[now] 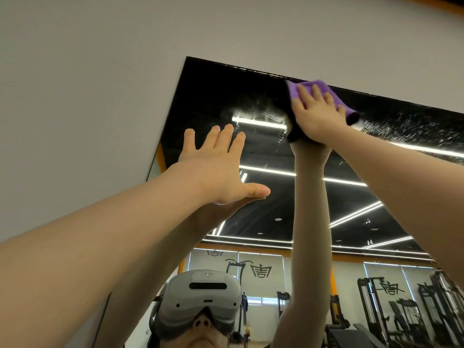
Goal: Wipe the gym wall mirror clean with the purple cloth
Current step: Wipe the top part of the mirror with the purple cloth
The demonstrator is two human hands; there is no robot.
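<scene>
Mirror [251, 151]: wall-mounted, dark glass; top left corner serves as landmark for all entries below.
Purple cloth [319, 86]: right of the corner, pressed flat on the glass just under the top edge; lower end folded out past the hand.
Right hand [319, 114]: on the cloth, right of the corner; fingers [305, 92] spread flat, not clenched, pinning the cloth to the glass rather than gripping it.
Left hand [221, 167]: below and slightly right of the corner; fingers [213, 136] splayed wide, holding nothing; palm seemingly braced on the glass, contact not certain.
Spray residue [258, 113]: droplets and haze between the corner and the cloth, more beyond the cloth to the right.
Risk, cloth: likely slip from under the flat palm at full reach, since nothing grips it.
Risk, smears: probable palm print under the left hand if bare skin rests on glass.
Risk, coverage: streaks likely along the top edge; droplets drying before a pass reaches them.
</scene>
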